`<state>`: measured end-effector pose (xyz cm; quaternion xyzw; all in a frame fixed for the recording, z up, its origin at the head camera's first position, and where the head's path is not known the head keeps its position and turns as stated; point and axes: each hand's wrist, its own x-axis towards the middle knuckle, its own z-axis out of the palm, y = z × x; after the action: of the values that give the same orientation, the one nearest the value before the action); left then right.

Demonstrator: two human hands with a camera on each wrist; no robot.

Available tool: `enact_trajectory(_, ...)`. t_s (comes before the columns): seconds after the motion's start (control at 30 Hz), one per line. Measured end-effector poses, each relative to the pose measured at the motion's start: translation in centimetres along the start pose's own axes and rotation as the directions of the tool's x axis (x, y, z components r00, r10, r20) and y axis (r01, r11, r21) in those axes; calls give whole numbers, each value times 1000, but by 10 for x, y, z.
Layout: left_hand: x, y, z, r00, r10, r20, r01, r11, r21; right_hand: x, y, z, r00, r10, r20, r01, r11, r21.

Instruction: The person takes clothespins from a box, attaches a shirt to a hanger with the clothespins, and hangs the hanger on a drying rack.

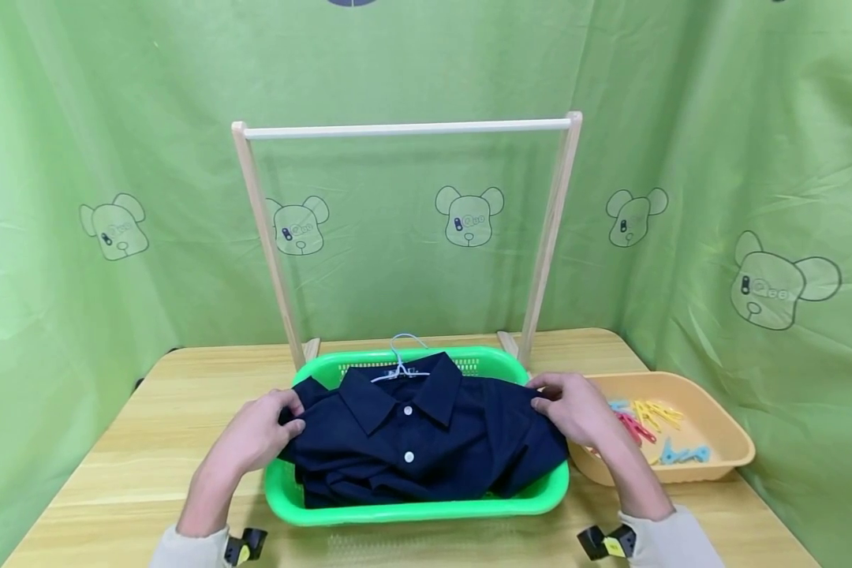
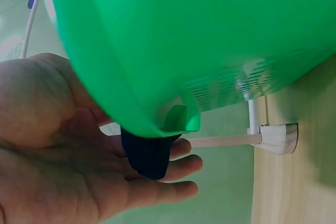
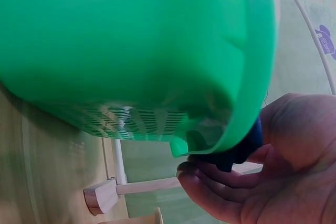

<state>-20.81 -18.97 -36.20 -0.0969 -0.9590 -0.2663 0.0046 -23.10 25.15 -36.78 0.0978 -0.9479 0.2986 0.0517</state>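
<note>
A dark navy shirt (image 1: 433, 442) with a collar and white buttons lies bunched in the green basket (image 1: 412, 514). The hook of a white hanger (image 1: 401, 368) sticks up out of its collar. My left hand (image 1: 259, 430) pinches the shirt's left edge between thumb and fingers, over the basket's rim. Its other fingers (image 2: 163, 195) stretch out below the rim, beside a dark fold of cloth. At the opposite side my right hand (image 1: 575, 406) pinches the sleeve of the shirt near the shoulder. In the right wrist view, dark cloth (image 3: 231, 153) hangs over the rim by the fingers.
Behind the basket stands a wooden rack with a white crossbar (image 1: 408, 128). On the right, an orange tray (image 1: 717, 426) holds yellow, red and blue clothespins (image 1: 684, 454). All of it stands on a wooden table (image 1: 156, 410), with a green curtain around the back and sides.
</note>
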Motion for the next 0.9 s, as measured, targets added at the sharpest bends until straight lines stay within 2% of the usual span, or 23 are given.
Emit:
enact_trajectory(0.47, 1, 0, 1, 996, 44, -78, -43, 999, 15, 0, -5, 2, 1000, 8, -16, -8, 1000, 7)
enact_trajectory(0.9, 0, 7, -3, 992, 7, -130, -10, 1000, -28, 1, -5, 5, 999, 19, -30, -19, 1000, -8)
